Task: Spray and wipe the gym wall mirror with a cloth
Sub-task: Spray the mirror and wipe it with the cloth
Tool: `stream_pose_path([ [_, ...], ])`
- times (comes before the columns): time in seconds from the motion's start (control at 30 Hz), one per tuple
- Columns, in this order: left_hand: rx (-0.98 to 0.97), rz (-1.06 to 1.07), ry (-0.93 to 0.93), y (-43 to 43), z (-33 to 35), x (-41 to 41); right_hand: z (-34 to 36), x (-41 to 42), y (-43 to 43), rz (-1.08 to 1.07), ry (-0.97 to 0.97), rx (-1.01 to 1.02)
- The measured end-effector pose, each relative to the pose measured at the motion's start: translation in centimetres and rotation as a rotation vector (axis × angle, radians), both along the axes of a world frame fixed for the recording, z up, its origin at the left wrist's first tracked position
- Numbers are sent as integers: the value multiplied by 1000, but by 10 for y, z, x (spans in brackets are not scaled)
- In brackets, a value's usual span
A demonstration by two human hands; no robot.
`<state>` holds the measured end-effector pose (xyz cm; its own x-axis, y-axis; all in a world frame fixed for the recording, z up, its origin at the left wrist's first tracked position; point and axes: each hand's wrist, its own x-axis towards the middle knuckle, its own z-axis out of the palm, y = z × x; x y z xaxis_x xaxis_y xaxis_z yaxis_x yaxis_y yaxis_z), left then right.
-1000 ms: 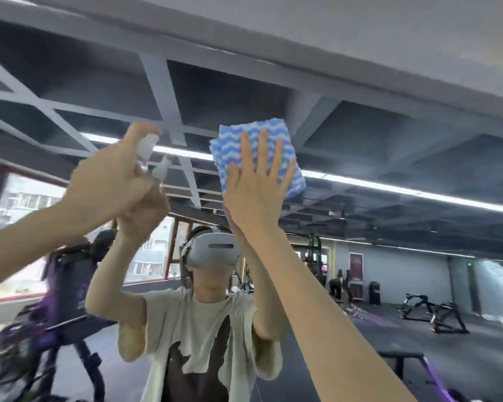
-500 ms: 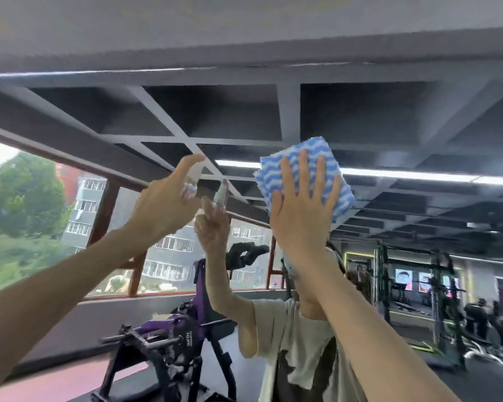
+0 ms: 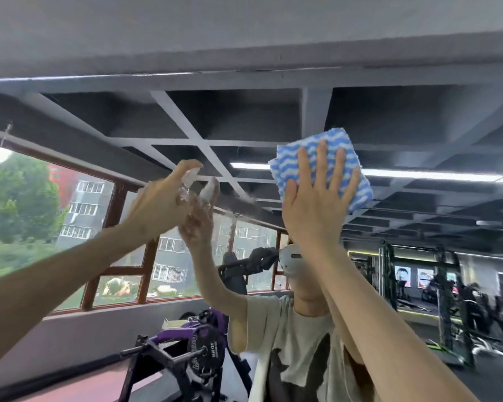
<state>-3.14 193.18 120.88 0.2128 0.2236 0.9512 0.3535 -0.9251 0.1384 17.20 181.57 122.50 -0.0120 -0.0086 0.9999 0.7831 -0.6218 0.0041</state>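
Note:
The wall mirror (image 3: 404,120) fills the view and shows the gym and my own reflection. My right hand (image 3: 317,204) presses a folded blue-and-white wavy cloth (image 3: 357,169) flat against the glass, high up, fingers straight and spread. My left hand (image 3: 160,204) is raised to the left of it and grips a small clear spray bottle (image 3: 190,177), forefinger on its top, nozzle close to the mirror. The bottle's body is mostly hidden by my fingers. A faint streak of wet mist (image 3: 244,198) lies on the glass between my hands.
The mirror's top edge (image 3: 244,72) runs just above my hands, with grey wall over it. Reflected in the glass are a purple weight machine (image 3: 198,352) at lower left, windows (image 3: 79,216) on the left and racks (image 3: 447,285) at the right.
The view has swung left and down along the mirror. My right hand with the cloth sits further right in view; my left hand keeps the bottle raised beside it.

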Motion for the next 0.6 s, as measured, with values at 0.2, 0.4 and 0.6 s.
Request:
stream_pose_path([
  [0.2,41,-66,-144,25,6,-20,3,-20,25,5,79,7],
  [0.4,-78,-598,-189,25,7,-30,-8,-81,67,380,221,-84],
  [0.6,-133,-1067,-115,20,41,-8,-5,-116,82,1062,451,81],
])
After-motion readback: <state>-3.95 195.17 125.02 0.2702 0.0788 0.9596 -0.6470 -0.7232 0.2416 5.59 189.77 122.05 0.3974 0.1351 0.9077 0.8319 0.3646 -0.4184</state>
